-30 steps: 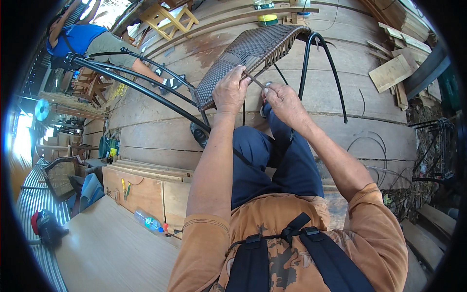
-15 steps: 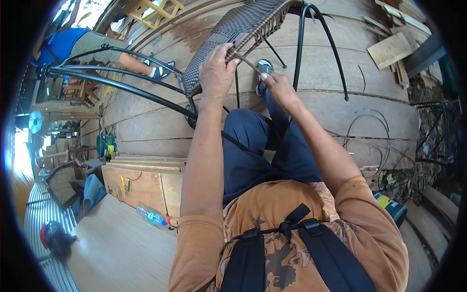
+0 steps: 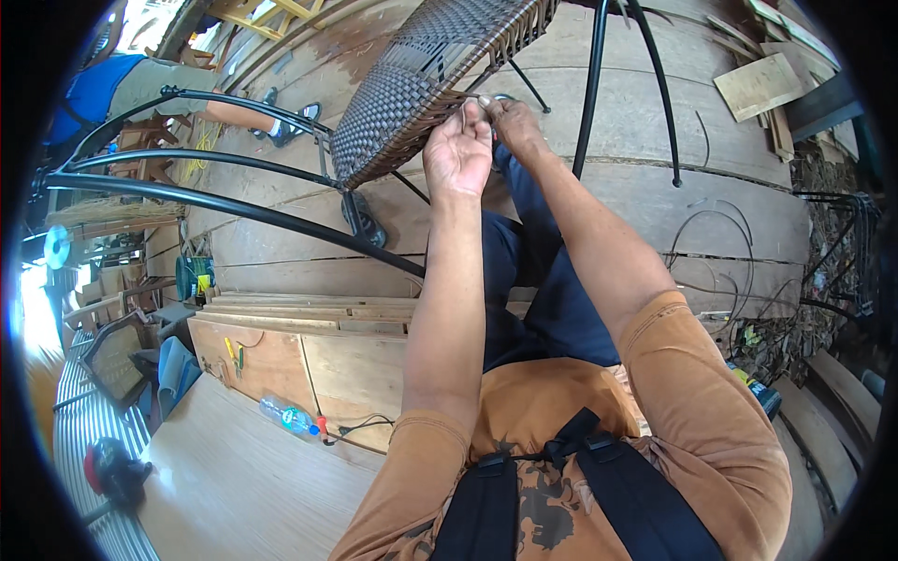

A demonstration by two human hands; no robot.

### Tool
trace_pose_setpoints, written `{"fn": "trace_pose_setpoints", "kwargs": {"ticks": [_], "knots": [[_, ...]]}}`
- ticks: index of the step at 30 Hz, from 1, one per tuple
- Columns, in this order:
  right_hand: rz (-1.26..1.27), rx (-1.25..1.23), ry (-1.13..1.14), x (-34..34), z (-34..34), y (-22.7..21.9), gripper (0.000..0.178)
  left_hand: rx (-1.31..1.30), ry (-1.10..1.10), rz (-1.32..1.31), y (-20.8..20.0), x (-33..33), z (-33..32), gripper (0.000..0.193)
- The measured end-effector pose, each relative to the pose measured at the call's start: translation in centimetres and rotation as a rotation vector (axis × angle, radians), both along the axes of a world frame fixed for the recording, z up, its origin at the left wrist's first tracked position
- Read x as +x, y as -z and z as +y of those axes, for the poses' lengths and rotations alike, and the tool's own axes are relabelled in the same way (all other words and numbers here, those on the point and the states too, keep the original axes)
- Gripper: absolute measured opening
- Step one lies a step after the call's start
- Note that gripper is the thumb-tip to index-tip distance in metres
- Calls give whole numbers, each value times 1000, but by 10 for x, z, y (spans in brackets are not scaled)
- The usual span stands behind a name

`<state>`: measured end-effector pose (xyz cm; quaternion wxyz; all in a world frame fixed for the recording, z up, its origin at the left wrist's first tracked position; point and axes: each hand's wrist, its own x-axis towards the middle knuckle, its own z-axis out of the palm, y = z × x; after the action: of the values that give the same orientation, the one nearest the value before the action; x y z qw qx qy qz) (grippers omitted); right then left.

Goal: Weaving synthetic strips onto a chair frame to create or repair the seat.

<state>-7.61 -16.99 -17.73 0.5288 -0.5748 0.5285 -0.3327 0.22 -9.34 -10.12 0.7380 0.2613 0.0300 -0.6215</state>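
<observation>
A dark brown woven chair seat point(image 3: 393, 107) hangs on a black metal tube frame point(image 3: 234, 213), tilted up ahead of me. My left hand point(image 3: 458, 157) is just below the seat's near edge, palm turned up and fingers curled. My right hand point(image 3: 516, 126) meets it from the right, its thumb and fingers pinched together at the left fingertips. Between them and the weave runs a thin brown weaving strip point(image 3: 458, 94), mostly hidden by the fingers. Black chair legs point(image 3: 599, 84) rise just right of the seat.
At left, another person's leg point(image 3: 245, 116) is beyond the frame tubes. A plastic bottle point(image 3: 288, 414) and a red-handled tool point(image 3: 323, 426) lie by a pale board point(image 3: 253, 477). Loose strips point(image 3: 711, 210) coil on the plank floor, and wood scraps point(image 3: 760, 86) pile up far right.
My left hand has come off the top of the seat's edge and turned palm up beneath it. My right hand has moved up and left to meet it. The seat has shifted slightly left in view.
</observation>
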Motion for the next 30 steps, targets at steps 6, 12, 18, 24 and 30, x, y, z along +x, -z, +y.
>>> {"fn": "trace_pose_setpoints", "kwargs": {"ticks": [6, 12, 18, 24, 30], "knots": [[-20, 77, -59, 22, -11, 4, 47, -109, 55, 2, 20, 12, -4, 19], [-254, 190, -37, 29, -37, 34, 40, -79, 54, -7, 8, -6, -4, 26], [28, -11, -88, 24, -30, -5, 35, -144, 0, 40, 24, 2, -2, 37], [288, -586, 112, -21, 6, -62, 26, -123, -52, -94, 20, 0, -3, 26], [394, -364, -225, -11, 2, -118, 24, -189, -41, -161, 17, -9, -5, 27]]}}
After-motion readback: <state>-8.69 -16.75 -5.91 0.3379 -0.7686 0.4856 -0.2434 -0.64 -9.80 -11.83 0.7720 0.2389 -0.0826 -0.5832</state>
